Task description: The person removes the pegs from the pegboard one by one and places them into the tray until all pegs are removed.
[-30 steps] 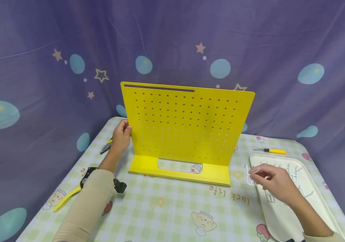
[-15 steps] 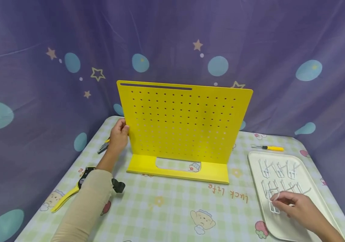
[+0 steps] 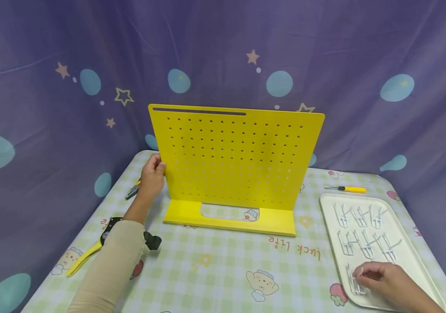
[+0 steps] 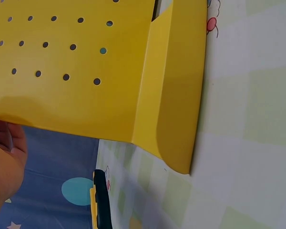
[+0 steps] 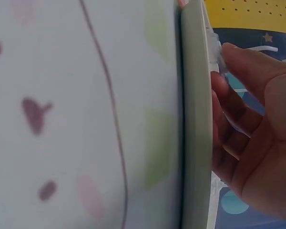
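A yellow pegboard (image 3: 230, 174) with rows of small holes stands upright on its foot. My left hand (image 3: 153, 177) grips its left edge; in the left wrist view, that hand (image 4: 7, 167) is partly cut off by the frame. Over the near left corner of the cream tray (image 3: 334, 252), my right hand (image 3: 387, 282) pinches a white wire pegboard hook (image 3: 352, 280) between thumb and fingers, low at the tray floor. In the right wrist view, the tray's side wall (image 5: 198, 114) covers part of the fingers. Several similar wire hooks (image 3: 365, 245) lie in two rows farther back.
Behind the tray lies a screwdriver with a yellow handle (image 3: 353, 189). Yellow-and-black pliers (image 3: 133, 191) lie beyond the left forearm, and a yellow-handled tool (image 3: 86, 256) lies partly under the left sleeve. A purple curtain (image 3: 223, 52) hangs behind the checked tablecloth (image 3: 223, 269).
My right hand has carried the hook from the tray's left side toward its near left corner and lowered it there. My left hand has stayed on the pegboard's edge.
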### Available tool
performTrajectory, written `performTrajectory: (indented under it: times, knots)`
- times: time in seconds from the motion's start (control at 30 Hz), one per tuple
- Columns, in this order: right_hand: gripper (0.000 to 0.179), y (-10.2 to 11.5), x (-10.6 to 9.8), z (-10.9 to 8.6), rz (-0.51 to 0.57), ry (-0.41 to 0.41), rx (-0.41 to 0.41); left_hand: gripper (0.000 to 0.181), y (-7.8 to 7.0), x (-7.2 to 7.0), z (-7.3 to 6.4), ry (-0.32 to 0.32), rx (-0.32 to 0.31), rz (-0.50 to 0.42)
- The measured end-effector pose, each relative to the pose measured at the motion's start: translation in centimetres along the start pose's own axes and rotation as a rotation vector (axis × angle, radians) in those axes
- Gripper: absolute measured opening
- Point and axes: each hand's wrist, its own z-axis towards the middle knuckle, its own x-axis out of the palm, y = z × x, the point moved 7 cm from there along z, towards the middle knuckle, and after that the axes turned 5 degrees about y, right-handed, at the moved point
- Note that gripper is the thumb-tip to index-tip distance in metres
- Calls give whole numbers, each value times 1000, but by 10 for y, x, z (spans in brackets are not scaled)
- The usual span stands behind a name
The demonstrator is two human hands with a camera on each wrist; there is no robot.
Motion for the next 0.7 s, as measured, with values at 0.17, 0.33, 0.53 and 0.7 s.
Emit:
performTrajectory:
  times: [0.17, 0.33, 0.53, 0.7]
  knots:
    - [7, -3, 0, -2, -35, 19, -24, 28, -1, 0, 0, 0, 2, -11]
    - [10, -3, -2, -2, -30, 14, -64, 30, 18, 1, 9, -13, 31, -8]
    - [22, 1, -4, -3, 3, -45, -155, 31, 23, 3, 13, -13, 67, 13]
    - [26, 4, -13, -3, -57, -82, -191, 27, 22, 1, 12, 19, 23, 57]
